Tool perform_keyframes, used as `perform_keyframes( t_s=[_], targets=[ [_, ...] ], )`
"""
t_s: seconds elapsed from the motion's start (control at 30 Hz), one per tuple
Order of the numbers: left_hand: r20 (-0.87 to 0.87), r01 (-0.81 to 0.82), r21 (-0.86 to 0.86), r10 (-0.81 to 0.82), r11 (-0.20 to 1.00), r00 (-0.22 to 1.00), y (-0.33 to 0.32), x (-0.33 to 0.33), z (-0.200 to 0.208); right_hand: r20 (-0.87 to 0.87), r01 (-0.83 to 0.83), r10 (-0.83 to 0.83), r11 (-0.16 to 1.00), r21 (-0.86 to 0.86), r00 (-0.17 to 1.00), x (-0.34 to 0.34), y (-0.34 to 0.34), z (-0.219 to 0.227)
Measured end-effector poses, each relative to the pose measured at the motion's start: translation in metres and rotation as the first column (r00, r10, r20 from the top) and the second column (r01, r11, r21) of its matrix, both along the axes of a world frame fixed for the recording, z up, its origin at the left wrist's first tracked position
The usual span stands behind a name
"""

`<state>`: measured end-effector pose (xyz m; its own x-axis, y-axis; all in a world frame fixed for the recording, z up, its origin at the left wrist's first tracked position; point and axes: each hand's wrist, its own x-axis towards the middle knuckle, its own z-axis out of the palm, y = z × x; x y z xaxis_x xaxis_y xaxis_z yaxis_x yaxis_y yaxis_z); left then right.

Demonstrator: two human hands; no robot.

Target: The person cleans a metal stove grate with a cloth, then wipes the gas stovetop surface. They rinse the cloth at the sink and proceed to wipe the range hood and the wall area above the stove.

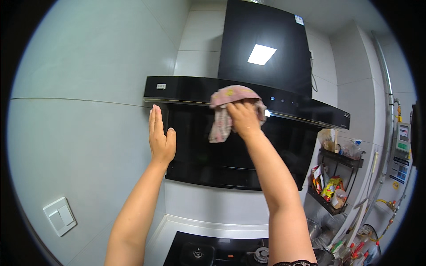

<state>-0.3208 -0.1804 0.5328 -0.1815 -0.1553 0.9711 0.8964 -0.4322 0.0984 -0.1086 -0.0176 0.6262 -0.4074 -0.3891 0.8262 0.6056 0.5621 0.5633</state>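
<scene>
A black range hood (208,146) hangs on the wall in front of me, its tall cover rising above a slim control strip. My right hand (244,117) grips a pink patterned cloth (235,93) and presses it against the middle of that strip; one end of the cloth dangles below. Part of the cloth is hidden behind my fingers. My left hand (162,138) is raised at the hood's left edge, fingers stretched upward and thumb apart, with nothing in it. Whether its palm touches the hood or the side wall I cannot tell.
Below the hood lies a black gas cooktop (222,250). A dark wall rack (341,159) with packets and jars is at the right, beside pipes and a gas meter (403,137). Bottles and utensils crowd the lower right. A light switch (60,216) sits on the left wall.
</scene>
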Motion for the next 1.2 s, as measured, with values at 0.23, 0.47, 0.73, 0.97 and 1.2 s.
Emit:
perform_keyframes(
  t_s=[0.23, 0.47, 0.73, 0.97, 1.2],
  targets=[
    [0.016, 0.063, -0.039, -0.062, 0.997, 0.998, 0.011, 0.04, -0.008, -0.395, 0.165, -0.186, 0.982, -0.086, 0.9, 0.185, 0.046, -0.024],
    [0.028, 0.07, -0.082, -0.068, 0.994, 0.997, 0.002, 0.055, -0.014, -0.922, -0.927, 0.289, 0.197, 0.32, -0.257, 0.253, 0.092, 0.016],
    [-0.002, 0.067, -0.099, -0.067, 0.993, 0.998, -0.024, 0.042, -0.031, -0.77, -0.763, -0.005, -0.128, 0.634, -0.638, 0.166, 0.087, 0.027],
    [-0.016, -0.01, -0.124, 0.008, 0.992, 1.0, -0.042, 0.004, -0.047, -0.781, -0.742, 0.02, -0.328, 0.585, -0.624, -0.005, -0.002, 0.012],
    [-0.002, -0.018, -0.118, 0.018, 0.993, 1.0, -0.042, -0.02, -0.052, -0.905, -0.706, 0.001, -0.626, 0.331, -0.425, -0.093, -0.04, 0.003]
  ],
)
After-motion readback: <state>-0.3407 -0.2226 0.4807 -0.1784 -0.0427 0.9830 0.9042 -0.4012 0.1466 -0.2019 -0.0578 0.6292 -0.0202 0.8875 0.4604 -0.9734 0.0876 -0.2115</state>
